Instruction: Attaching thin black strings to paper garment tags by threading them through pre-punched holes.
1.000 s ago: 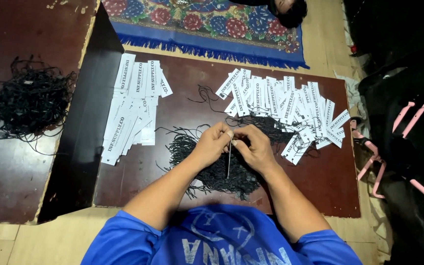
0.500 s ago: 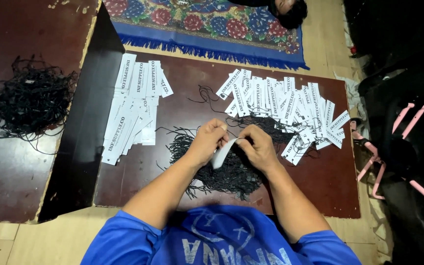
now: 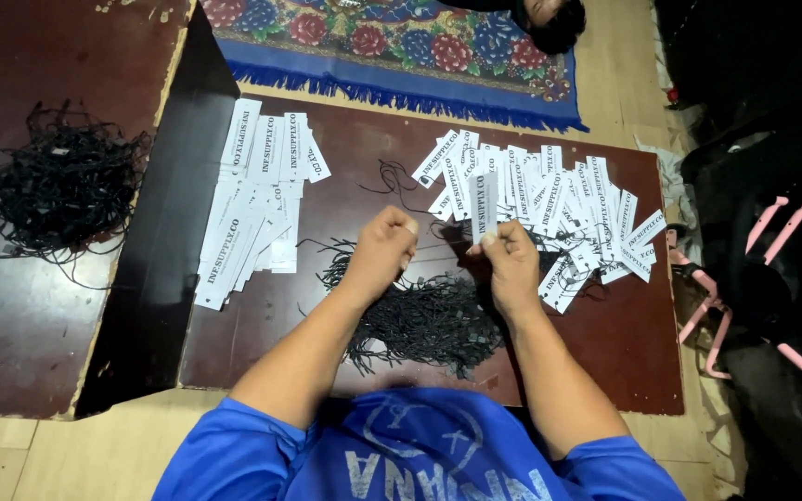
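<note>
Right hand pinches a white paper tag upright, centre frame; left hand closed, likely on a black string, though unclear. Best keep tag steady, draw string taut above the black string pile.

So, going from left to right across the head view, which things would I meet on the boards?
Tangle of black strings → stack of white paper tags → left hand → right hand, holding one white tag → spread pile of white tags.
</note>
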